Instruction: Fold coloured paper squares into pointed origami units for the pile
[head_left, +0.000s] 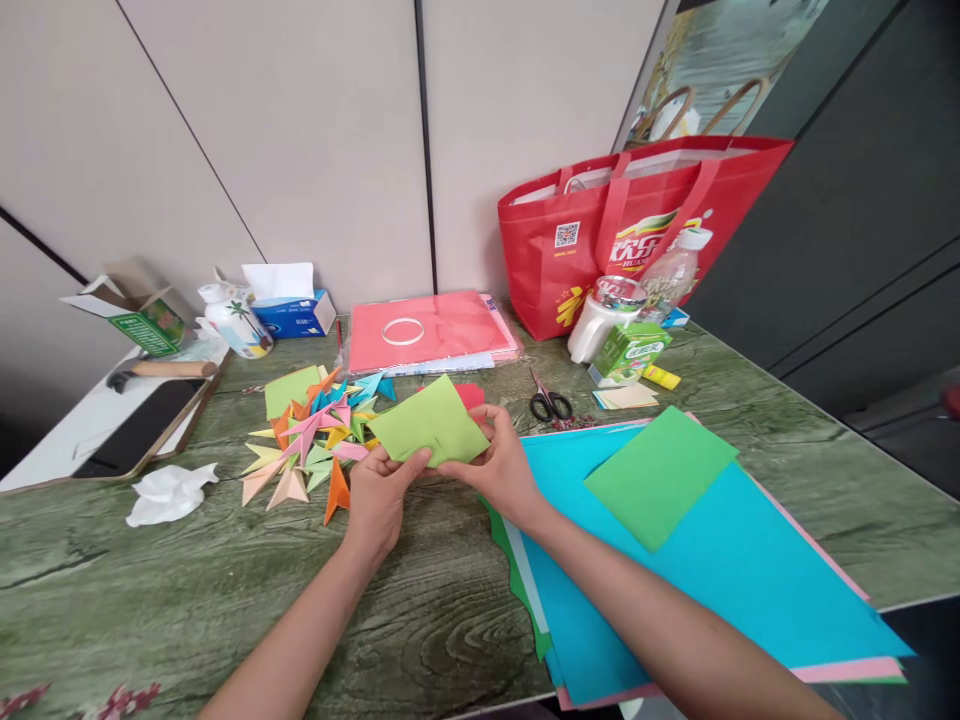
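Your left hand (pixel 379 492) and right hand (pixel 506 470) both pinch lime-green rectangular paper piece (pixel 431 422), thumbs on near edge, at centre of your view. Folding of this piece looks early: broad flat face, short crease mark; cannot tell whether doubled. Apparently done, at 9 o'clock from it: heap of multicoloured pointed folded-paper pieces (pixel 315 432). Apparently unused, toward 4 o'clock: large bright-blue paper sheet (pixel 780 570), green rectangular paper sheet (pixel 660 480) on top.

Indoor craft spot; home or office, cannot tell. Wood-grain table (pixel 442 610): on it, coloured sheets (pixel 757 560), scissors (pixel 550 399), folded paper pieces (pixel 306 438), tissue box (pixel 294 316), red shopping bag (pixel 541 285). Behind table, pale panelled wall (pixel 322 130); right of table, dark panelling (pixel 862 230).
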